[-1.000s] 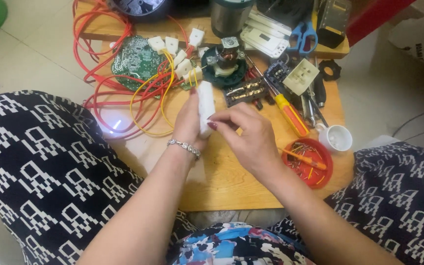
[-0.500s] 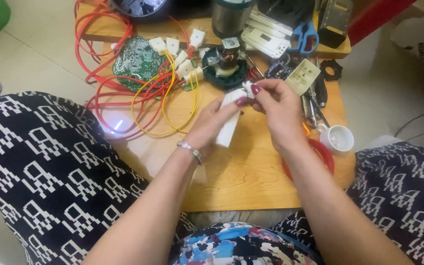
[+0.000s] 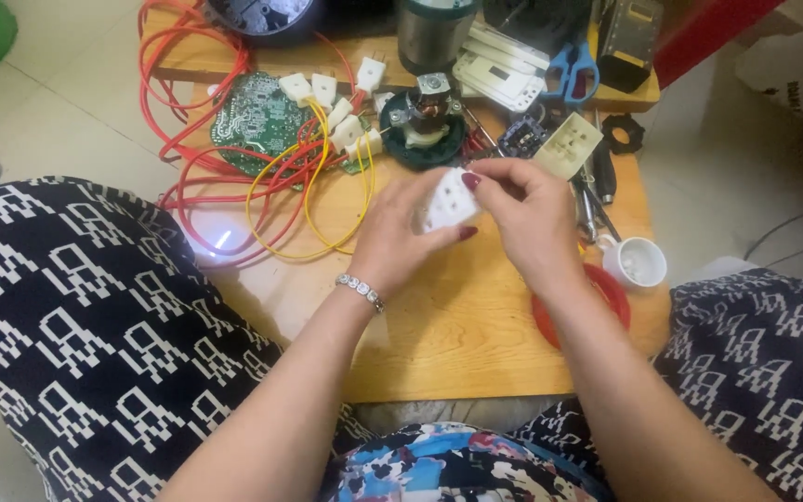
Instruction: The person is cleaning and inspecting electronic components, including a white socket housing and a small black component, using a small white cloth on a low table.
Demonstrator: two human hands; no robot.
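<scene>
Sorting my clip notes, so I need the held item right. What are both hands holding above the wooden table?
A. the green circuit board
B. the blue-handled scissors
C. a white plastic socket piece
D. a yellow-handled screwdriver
C: the left hand and right hand both grip a white plastic socket piece, held above the wooden table.

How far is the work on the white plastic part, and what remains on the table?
Done: nothing in view shows a finished step. In hand: both the left hand and right hand grip the white plastic part above the wooden table. Left: the green circuit board with its red and yellow wires, the motor and the beige socket piece lie loose, not joined.
</scene>
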